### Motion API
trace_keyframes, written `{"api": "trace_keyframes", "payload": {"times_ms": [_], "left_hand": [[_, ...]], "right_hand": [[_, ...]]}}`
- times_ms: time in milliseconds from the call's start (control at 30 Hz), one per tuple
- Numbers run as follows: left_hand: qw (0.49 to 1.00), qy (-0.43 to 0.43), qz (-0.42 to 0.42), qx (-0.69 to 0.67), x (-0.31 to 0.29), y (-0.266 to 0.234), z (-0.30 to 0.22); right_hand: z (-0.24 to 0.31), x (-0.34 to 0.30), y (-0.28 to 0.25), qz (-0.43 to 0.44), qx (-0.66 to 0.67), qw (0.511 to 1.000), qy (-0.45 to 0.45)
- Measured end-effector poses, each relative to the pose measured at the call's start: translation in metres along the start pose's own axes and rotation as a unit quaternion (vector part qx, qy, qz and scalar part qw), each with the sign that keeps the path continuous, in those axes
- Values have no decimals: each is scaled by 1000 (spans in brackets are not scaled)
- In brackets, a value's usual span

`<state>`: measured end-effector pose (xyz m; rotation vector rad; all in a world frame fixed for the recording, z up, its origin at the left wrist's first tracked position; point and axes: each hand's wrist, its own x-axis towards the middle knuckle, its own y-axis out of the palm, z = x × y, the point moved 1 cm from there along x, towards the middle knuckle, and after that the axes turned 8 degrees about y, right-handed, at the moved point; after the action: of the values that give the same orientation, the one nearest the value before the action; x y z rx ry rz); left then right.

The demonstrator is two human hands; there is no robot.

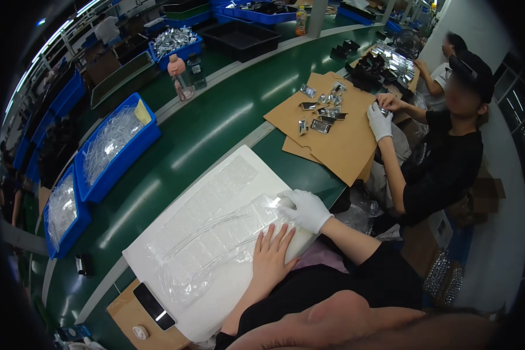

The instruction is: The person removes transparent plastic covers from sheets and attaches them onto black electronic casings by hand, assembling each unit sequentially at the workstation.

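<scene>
My left hand (272,254), bare, lies flat with its fingers spread on the near edge of a clear plastic sheet (216,239). That glossy, wrinkled sheet covers much of a white board (151,256) on the bench before me. Under or in the plastic, rows of faint rectangular outlines show. My right hand (307,211) wears a white glove and is at the sheet's right end, its fingers bent together. A small bright patch shows at those fingertips; whether it is a separate piece or glare on the plastic, I cannot tell.
Left on the green bench (175,157), blue bins (151,131) hold clear strips. A phone (153,306) lies on cardboard near the board's lower left. At the right, a co-worker (449,140) handles a shiny part beside cardboard sheets (344,146). A pink-topped bottle (178,73) stands farther back.
</scene>
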<state>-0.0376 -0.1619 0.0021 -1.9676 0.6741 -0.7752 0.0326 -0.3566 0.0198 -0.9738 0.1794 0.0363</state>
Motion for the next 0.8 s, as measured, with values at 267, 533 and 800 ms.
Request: {"api": "trace_keyframes", "payload": {"times_ms": [267, 533, 800], "left_hand": [[1000, 5, -6, -19, 4, -2, -3], [1000, 8, 1, -13, 3, -2, -1], [999, 22, 15, 28, 0, 6, -1]], "right_hand": [[-8, 1, 18, -172, -55, 983, -38], [1, 12, -1, -32, 41, 997, 51], [-11, 35, -79, -200, 403, 885, 119]]}}
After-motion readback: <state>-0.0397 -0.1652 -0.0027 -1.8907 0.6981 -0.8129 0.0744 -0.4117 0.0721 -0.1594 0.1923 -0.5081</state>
